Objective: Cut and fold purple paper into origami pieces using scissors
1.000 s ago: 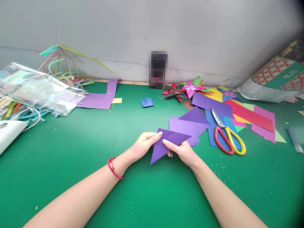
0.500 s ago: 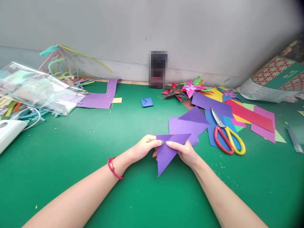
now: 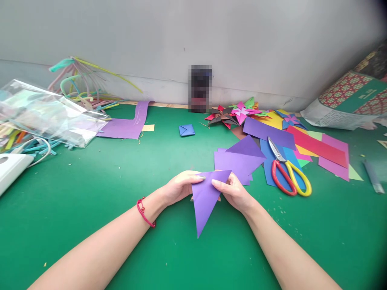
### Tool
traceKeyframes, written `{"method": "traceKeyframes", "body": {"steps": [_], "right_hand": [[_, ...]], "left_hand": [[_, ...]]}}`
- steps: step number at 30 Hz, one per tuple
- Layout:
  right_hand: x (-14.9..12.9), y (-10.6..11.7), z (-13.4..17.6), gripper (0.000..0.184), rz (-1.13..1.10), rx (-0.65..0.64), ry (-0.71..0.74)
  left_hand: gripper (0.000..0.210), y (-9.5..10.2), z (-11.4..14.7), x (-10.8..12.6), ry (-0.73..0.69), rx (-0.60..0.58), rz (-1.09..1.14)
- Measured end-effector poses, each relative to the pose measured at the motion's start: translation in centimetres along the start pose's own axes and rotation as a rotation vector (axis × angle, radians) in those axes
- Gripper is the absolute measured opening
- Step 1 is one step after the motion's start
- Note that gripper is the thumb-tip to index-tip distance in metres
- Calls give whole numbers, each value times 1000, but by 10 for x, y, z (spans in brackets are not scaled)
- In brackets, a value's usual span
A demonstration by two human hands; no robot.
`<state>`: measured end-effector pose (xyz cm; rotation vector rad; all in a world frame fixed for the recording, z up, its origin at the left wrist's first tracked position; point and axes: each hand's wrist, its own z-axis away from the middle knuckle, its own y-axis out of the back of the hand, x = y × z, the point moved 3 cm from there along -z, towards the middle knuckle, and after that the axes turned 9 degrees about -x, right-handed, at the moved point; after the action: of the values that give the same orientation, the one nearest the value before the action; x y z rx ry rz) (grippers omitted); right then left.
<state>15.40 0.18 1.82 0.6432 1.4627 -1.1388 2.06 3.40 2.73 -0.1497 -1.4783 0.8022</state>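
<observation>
A purple folded paper triangle (image 3: 206,201) is held up between my two hands over the green table, one point hanging down. My left hand (image 3: 181,186) pinches its left upper edge, thumb on top and fingers behind. On the right edge, my right hand (image 3: 235,191) grips it the same way, with the thumb on its face. Most of the fingers are hidden behind the paper. Just beyond my right hand lie several purple sheets (image 3: 225,163), with a darker purple triangle (image 3: 248,146) on top.
Scissors (image 3: 284,169) with red and yellow handles lie on coloured paper at right. Folded paper stars (image 3: 223,117) sit at the back. A small blue folded paper (image 3: 186,130) lies mid-table. Pipe cleaners (image 3: 81,84) and a clear plastic bag (image 3: 57,114) are at left, a cutter (image 3: 373,176) far right.
The purple triangle has turned a little and shifted left, its lower point now nearer to me. Both hands keep hold of it.
</observation>
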Motion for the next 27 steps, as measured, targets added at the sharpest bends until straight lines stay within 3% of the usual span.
{"method": "traceKeyframes", "body": {"steps": [11,22,24,27], "right_hand": [[5,4,-1,17,-19,22,52],[3,4,-2,18,-5,71,68],[3,5,-3,19,7,114,80],[3,6,-4,20,40,207,88]], "left_hand": [[36,-4,-3,3,-36,-54,34],[26,4,-5,-4,-48,59,57],[26,6,-7,-4,-89,109,17],[29,10,-6,2,-223,338,-205]]}}
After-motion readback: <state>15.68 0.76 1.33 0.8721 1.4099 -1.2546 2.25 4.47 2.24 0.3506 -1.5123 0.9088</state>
